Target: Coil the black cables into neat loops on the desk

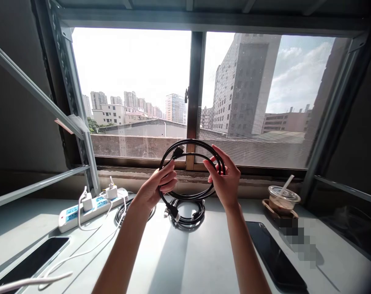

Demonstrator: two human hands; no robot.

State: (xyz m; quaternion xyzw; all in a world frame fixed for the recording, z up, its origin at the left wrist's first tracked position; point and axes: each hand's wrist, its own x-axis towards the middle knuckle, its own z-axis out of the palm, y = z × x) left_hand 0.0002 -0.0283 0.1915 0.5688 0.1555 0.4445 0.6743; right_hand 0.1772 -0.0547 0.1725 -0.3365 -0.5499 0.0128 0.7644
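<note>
Between my two hands a black cable [190, 141] is held up in a round coil above the desk. My left hand [153, 185] grips the coil's left side, fingers curled round it. One black plug [177, 152] of this cable sticks up near my left fingertips; another connector [173, 212] hangs below that hand. On the coil's right side, my right hand [226, 175] pinches the strands between thumb and fingers. Beneath, a second coiled black cable [190, 220] lies on the desk. Partly hidden by my left forearm, another dark coil [121, 214] rests farther left.
A white power strip [93, 208] with chargers and white cords [81, 255] lies at left, near a phone [32, 261]. Another phone [276, 255] lies at right, below a drink cup [283, 198] on a brown holder. Metal frame posts and a window [197, 102] stand behind.
</note>
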